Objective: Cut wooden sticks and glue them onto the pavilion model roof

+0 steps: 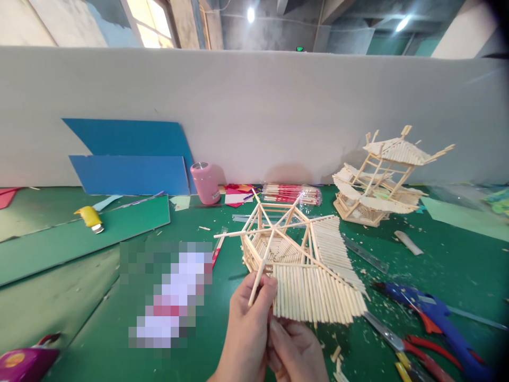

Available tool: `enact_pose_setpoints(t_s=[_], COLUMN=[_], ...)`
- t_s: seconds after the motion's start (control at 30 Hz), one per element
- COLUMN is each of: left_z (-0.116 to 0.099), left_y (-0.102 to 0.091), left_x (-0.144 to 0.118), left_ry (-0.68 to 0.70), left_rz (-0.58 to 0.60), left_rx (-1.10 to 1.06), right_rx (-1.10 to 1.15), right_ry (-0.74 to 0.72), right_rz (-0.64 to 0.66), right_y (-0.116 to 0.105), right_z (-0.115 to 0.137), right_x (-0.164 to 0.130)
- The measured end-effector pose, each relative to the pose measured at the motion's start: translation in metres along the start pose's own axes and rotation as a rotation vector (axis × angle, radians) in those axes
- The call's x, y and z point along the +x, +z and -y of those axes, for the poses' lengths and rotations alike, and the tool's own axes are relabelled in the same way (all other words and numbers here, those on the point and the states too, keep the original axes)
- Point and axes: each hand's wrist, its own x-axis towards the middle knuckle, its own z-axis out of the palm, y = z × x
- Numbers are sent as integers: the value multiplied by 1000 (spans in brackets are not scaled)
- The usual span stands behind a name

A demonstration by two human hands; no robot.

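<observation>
A pavilion model made of thin wooden sticks [318, 292] sits in front of me, tilted a little. Its roof beams meet at a peak, and the two roof sections on the right are covered with sticks laid side by side. My left hand [246, 323] is closed around the front corner of the roof, by a protruding beam [258, 281]. Just below the lower left edge of the covered section, my right hand [296, 350] has its fingers pinched together. Whatever lies between them is hidden.
A finished stick pagoda [382, 185] stands back right. Near the right edge lie a blue glue gun [437, 318] and red-handled scissors [397, 342]. A pink tumbler [205, 183], packaged sticks [292, 193] and a yellow utility knife [89, 217] lie farther off. Wood scraps litter the green tabletop.
</observation>
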Motion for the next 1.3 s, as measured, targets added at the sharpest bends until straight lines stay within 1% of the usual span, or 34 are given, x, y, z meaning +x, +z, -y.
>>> enact_pose_setpoints(t_s=[0.4, 0.6, 0.7, 0.83, 0.93, 1.07, 1.3], left_z=[-2, 1, 1, 0, -1, 0, -2], left_y=[0, -5, -5, -3, -3, -3, -1], left_x=[-2, -4, -3, -4, -4, -3, -2], left_ry=[-18, 2, 1, 15, 21, 20, 31], left_rz=[23, -3, -17, -16, -13, -8, 7], left_rx=[-44, -7, 10, 19, 14, 14, 17], right_rx=[-43, -52, -57, -31, 12, 57, 37], right_ry=[-20, -29, -50, -35, -12, -21, -43], right_rz=[46, -9, -7, 12, 1, -19, 6], right_y=[-7, -7, -8, -5, -1, 3, 0], right_z=[-8, -6, -6, -4, -2, 0, -2], right_x=[1, 1, 2, 2, 0, 0, 2])
